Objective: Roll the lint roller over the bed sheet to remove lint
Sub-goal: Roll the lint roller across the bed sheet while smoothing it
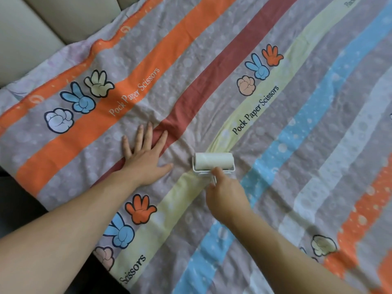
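1 bed sheet [297, 124] fills nearly the whole view, spread flat: grey ground w/ diagonal stripes in orange, maroon, pale yellow, blue & white. On it are 3 full trios of cartoon hand prints (fist, scissors, paper) + a 4th partly hidden by the right forearm, bottom right. "Pock Paper Scissors" reads whole 2x. Cream padded surface [42, 22] shows past the sheet's edge, top left. 2 bare forearms come in from the bottom. Left hand [146, 160] lies palm down on the maroon stripe, fingers [148, 134] straight & spread wide, holding nothing. Right hand [224, 196] grips the handle of 1 white lint roller [213, 161], index finger on its frame. Roller drum rests on the sheet across the yellow stripe, near the left hand, not touching; fabric is bunched just beyond it.
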`<move>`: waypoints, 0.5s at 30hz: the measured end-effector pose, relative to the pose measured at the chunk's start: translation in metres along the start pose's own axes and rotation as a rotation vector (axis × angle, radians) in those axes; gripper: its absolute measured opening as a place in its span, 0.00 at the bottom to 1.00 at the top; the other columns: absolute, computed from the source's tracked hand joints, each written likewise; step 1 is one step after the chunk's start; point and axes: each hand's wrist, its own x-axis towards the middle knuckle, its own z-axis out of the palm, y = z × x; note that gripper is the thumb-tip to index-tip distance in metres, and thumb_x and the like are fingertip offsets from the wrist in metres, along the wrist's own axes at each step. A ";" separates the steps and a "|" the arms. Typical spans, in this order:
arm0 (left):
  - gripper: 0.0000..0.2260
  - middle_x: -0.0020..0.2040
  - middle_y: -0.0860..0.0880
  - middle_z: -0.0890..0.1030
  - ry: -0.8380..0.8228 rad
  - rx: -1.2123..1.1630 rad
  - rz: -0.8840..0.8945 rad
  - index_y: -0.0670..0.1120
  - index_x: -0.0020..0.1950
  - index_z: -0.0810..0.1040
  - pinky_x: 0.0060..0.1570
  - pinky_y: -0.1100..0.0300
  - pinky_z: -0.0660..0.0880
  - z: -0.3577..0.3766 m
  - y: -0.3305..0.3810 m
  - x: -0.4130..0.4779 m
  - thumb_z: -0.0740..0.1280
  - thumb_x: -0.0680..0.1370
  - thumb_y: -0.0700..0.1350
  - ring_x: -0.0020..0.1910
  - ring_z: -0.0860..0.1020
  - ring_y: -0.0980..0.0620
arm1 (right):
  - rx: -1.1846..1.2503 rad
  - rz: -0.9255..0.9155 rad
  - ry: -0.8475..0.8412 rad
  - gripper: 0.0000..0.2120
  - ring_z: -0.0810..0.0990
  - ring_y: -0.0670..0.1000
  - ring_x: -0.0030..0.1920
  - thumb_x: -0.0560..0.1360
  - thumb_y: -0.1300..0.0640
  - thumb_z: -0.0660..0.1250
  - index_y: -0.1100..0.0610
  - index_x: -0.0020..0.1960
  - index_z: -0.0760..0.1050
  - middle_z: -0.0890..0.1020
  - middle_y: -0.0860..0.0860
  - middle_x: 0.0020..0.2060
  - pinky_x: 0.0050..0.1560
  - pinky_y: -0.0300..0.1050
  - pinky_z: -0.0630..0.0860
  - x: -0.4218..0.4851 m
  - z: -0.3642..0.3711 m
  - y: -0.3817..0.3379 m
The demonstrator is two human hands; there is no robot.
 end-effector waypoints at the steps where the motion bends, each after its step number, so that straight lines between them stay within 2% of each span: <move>1: 0.42 0.78 0.46 0.25 -0.001 -0.002 -0.007 0.59 0.80 0.33 0.73 0.33 0.31 0.001 0.004 -0.002 0.59 0.78 0.68 0.75 0.23 0.46 | 0.020 0.013 -0.017 0.11 0.75 0.63 0.46 0.77 0.59 0.56 0.53 0.59 0.66 0.75 0.55 0.41 0.39 0.48 0.65 -0.008 0.002 0.003; 5: 0.37 0.79 0.44 0.27 0.023 -0.002 -0.037 0.59 0.81 0.36 0.73 0.34 0.32 0.011 0.017 -0.010 0.56 0.81 0.63 0.76 0.24 0.45 | 0.016 0.053 -0.127 0.14 0.76 0.61 0.51 0.78 0.58 0.55 0.53 0.62 0.68 0.79 0.58 0.50 0.43 0.49 0.69 -0.038 0.009 0.015; 9: 0.35 0.79 0.44 0.27 0.046 0.000 -0.051 0.60 0.81 0.36 0.74 0.34 0.32 0.020 0.022 -0.016 0.54 0.82 0.62 0.76 0.24 0.46 | -0.010 0.075 -0.215 0.18 0.78 0.58 0.55 0.77 0.57 0.56 0.50 0.66 0.71 0.80 0.56 0.56 0.49 0.47 0.74 -0.061 -0.009 0.024; 12: 0.35 0.79 0.44 0.27 0.060 -0.012 -0.044 0.59 0.81 0.37 0.73 0.34 0.32 0.020 0.023 -0.016 0.55 0.82 0.62 0.76 0.24 0.46 | -0.006 0.035 -0.170 0.19 0.82 0.57 0.49 0.77 0.54 0.59 0.48 0.66 0.73 0.82 0.55 0.55 0.49 0.45 0.77 -0.060 -0.040 0.021; 15: 0.36 0.79 0.43 0.29 0.081 -0.040 -0.039 0.58 0.82 0.39 0.73 0.34 0.31 0.019 0.026 -0.016 0.57 0.81 0.61 0.77 0.25 0.45 | 0.078 0.029 -0.036 0.18 0.84 0.58 0.40 0.76 0.52 0.60 0.46 0.65 0.72 0.82 0.55 0.51 0.43 0.50 0.81 -0.040 -0.066 0.013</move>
